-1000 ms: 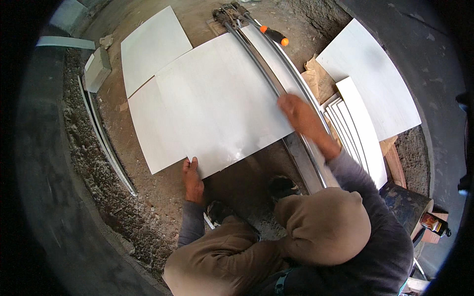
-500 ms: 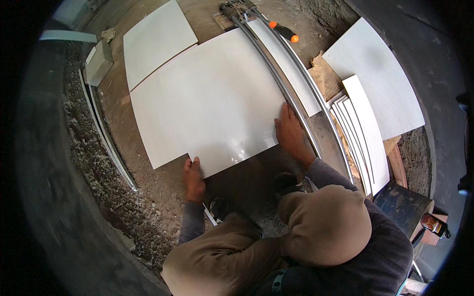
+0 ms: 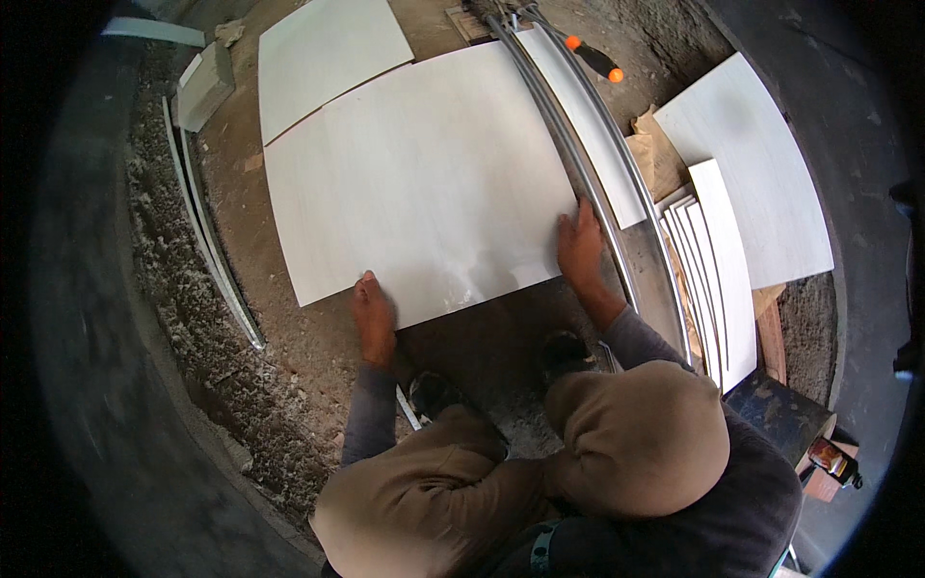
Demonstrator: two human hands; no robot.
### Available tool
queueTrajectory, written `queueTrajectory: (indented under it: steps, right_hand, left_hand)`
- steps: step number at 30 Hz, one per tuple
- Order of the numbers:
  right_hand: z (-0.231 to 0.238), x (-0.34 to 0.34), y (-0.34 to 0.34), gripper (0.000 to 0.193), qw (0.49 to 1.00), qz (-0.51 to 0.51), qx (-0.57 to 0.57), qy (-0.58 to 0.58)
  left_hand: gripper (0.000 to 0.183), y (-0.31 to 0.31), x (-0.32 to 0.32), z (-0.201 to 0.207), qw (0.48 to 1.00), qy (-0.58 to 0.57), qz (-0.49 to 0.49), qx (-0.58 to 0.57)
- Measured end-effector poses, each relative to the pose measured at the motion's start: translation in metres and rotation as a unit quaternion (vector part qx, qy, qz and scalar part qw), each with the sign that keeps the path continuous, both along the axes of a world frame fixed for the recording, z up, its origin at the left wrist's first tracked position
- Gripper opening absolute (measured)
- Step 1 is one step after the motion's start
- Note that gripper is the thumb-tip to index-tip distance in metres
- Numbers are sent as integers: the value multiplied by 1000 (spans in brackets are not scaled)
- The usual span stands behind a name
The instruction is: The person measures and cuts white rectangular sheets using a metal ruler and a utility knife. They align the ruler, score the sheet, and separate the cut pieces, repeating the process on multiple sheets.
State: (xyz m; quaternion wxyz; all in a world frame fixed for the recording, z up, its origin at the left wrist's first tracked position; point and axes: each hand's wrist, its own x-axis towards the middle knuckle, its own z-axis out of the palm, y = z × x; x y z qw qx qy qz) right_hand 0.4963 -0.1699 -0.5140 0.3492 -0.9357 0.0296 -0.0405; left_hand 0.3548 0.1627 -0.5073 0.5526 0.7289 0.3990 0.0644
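Observation:
A large pale white tile [image 3: 414, 183] lies before me, with a notch cut at its near edge. My left hand [image 3: 374, 318] grips that near edge beside the notch, thumb on top and the other fingers mostly hidden. At the near right corner, my right hand [image 3: 583, 252] is closed round the tile's edge, its fingertips along the right side. Just beyond the right hand run the metal rails of a tile cutter [image 3: 551, 106]. A second white tile [image 3: 332, 63] lies at the far side, touching or nearly touching the large one.
Right of the rails, narrow tile strips [image 3: 721, 265] lean beside another large tile [image 3: 756, 164] and brown paper [image 3: 660, 154]. A black tool handle with orange ends [image 3: 594, 59] lies far right. Left are a pale block [image 3: 206, 89], metal strips [image 3: 204, 231] and rubble. A can [image 3: 834, 462] stands near right.
The view has turned slightly. My left hand has shifted along the near edge and now covers much of the notch. The right hand stays at the tile's right corner.

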Motion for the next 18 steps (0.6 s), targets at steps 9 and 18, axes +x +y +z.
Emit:
queueTrajectory:
  steps: [9, 18]
  right_hand:
    - [1, 19, -6, 49, 976, -31, 186, 112]
    - [24, -22, 8, 37, 918, -85, 342, 183]
  left_hand:
    - [50, 3, -10, -14, 994, -45, 16, 103]
    - [48, 4, -63, 7, 979, -59, 45, 188]
